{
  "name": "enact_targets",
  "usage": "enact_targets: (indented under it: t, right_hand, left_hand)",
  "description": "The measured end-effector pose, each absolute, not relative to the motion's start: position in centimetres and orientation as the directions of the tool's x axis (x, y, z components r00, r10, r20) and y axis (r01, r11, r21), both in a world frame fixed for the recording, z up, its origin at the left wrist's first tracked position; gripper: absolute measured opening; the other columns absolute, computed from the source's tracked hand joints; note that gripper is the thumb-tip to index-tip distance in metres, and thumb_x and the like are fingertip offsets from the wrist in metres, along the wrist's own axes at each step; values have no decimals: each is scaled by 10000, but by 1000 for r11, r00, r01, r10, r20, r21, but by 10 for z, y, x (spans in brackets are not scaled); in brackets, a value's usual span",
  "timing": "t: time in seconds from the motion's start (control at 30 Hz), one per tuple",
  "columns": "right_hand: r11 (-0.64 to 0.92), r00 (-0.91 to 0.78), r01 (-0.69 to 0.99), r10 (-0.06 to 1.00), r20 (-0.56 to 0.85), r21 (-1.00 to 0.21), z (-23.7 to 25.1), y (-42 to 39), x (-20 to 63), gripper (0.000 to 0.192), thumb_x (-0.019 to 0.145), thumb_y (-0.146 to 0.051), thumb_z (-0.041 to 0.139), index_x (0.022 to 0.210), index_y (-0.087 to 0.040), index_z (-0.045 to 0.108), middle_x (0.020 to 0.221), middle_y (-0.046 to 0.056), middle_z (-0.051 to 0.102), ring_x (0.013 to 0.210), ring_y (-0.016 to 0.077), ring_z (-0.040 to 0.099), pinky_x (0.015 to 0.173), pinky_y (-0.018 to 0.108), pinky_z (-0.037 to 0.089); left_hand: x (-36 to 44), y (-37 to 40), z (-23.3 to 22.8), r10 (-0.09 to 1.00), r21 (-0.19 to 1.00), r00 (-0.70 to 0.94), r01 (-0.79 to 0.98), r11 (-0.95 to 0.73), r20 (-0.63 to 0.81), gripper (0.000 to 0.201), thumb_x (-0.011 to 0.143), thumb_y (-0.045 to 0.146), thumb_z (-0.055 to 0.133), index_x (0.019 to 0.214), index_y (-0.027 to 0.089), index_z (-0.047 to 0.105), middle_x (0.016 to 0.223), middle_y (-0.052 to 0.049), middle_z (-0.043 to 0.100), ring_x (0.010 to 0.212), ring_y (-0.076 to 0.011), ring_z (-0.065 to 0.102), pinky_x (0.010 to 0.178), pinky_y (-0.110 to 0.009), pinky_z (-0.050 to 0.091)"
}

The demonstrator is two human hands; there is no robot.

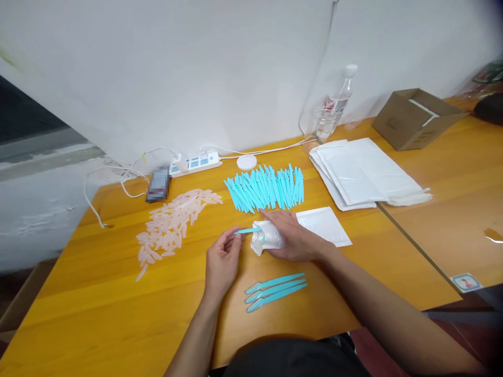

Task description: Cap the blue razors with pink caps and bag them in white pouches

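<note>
White wall is backing us as we are working at an orange wooden counter [118,293], its far edge carrying a power strip [196,163] and loose cables, kept back where they are not crowding the work.

Off to our right a cardboard box [416,118] is sitting open, and beside it a stack of white bags [365,173] is lying flat, with a plastic water bottle [338,102] standing behind it near the wall.

Closer in, the stock is lying sorted by kind: a row of turquoise plastic razors [267,187] fanned side by side across the middle, and a heap of translucent pink caps [173,222] spread out on our left, each pile within easy reach of one hand. A single flat white pouch [326,225] is lying just beyond our right wrist.

Our right hand [294,238] is closing its grip around a crumpled white bag [267,238], holding its mouth toward the left. Our left hand [222,259] is pinching a turquoise razor [247,230] by its end between finger and thumb, its other end at the bag's mouth; we cannot tell how far in it is reaching.

Nearest our body, three finished razors [275,290] are lying parallel, apparently set apart from the main row.
</note>
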State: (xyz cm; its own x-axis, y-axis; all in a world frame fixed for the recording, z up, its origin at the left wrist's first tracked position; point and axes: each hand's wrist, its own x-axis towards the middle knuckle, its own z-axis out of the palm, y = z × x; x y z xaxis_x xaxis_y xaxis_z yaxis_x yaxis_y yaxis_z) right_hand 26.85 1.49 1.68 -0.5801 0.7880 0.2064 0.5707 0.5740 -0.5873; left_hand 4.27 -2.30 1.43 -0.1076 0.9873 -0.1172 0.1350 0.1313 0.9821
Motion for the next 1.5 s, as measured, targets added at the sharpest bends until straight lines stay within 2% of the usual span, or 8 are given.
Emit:
enact_targets:
  t: [0.27, 0.47, 0.67, 0.93, 1.1, 1.23, 1.33, 1.5]
  right_hand:
    - [593, -602, 543, 769, 216, -595, 14, 13, 266, 978, 830, -366, 722, 1618, -230, 158, 1390, 175, 545, 1258, 362, 490, 1036, 535, 371]
    - [567, -593, 535, 780, 200, -626, 18, 11, 261, 979, 825, -386, 736, 1608, -209, 177, 1395, 184, 538, 1266, 361, 491, 1051, 533, 366]
    - [569, -609, 537, 772, 181, -622, 20, 10, 260, 1038, 788, -341, 761, 1617, -219, 147, 1397, 179, 540, 1265, 371, 484, 1046, 536, 358]
    - [575, -611, 530, 769, 189, -623, 20, 9, 259, 997, 793, -312, 733, 1602, -211, 161, 1414, 172, 525, 1281, 352, 477, 1049, 510, 372]
    - [613, -614, 571, 760, 212, -547, 21, 10, 260, 1031, 782, -422, 759, 1600, -193, 175, 1433, 190, 511, 1247, 384, 474, 1036, 551, 362]
    - [625, -625, 597, 755, 196, -503, 19, 11, 257, 993, 784, -332, 724, 1598, -160, 181, 1433, 201, 512, 1249, 383, 472, 1017, 544, 373]
    - [624, -630, 603, 755, 184, -497, 19, 10, 257, 989, 795, -347, 717, 1599, -151, 174, 1464, 200, 492, 1280, 372, 457, 1040, 538, 362]
    - [616, -636, 656, 762, 121, -436, 22, 11, 264, 1093, 726, -541, 782, 1585, -140, 238, 1468, 228, 492, 1312, 419, 430, 1094, 643, 244]
  left_hand:
    - [48, -37, 32, 924, 719, 378, 626, -301, 58, 355, 1004, 336, 535, 1337, 291, 652, 1300, -89, 663, 1219, -267, 561, 1042, -466, 427]
    - [43, -37, 19, 950, 828, 298, 505, -244, 98, 355, 1027, 270, 480, 1340, 256, 647, 1185, -94, 691, 1081, -204, 644, 952, -353, 498]
    - [39, -31, 20, 971, 684, 227, 698, -213, 71, 193, 935, 259, 621, 1043, 223, 777, 853, -40, 691, 788, -180, 648, 736, -298, 481]
    - [54, -12, 27, 932, 735, 347, 605, -307, 104, 217, 807, 93, 625, 620, 190, 676, 624, 32, 487, 614, -123, 483, 614, -248, 347]
    - [47, -9, 17, 982, 837, 181, 526, -150, 63, 156, 854, 301, 676, 808, 188, 774, 598, 56, 403, 567, -115, 422, 576, -240, 332]
    - [57, -9, 16, 960, 857, 272, 477, -197, 69, 233, 860, 211, 629, 637, 181, 692, 572, 48, 403, 563, -116, 422, 574, -244, 329]
    - [59, -14, 24, 906, 802, 411, 506, -318, 99, 338, 937, 196, 537, 621, 181, 654, 653, 2, 548, 659, -139, 526, 650, -254, 389]
    - [51, -47, 46, 952, 629, 299, 727, -275, 71, 222, 966, 331, 588, 864, 216, 747, 710, -9, 628, 709, -160, 595, 668, -267, 410]
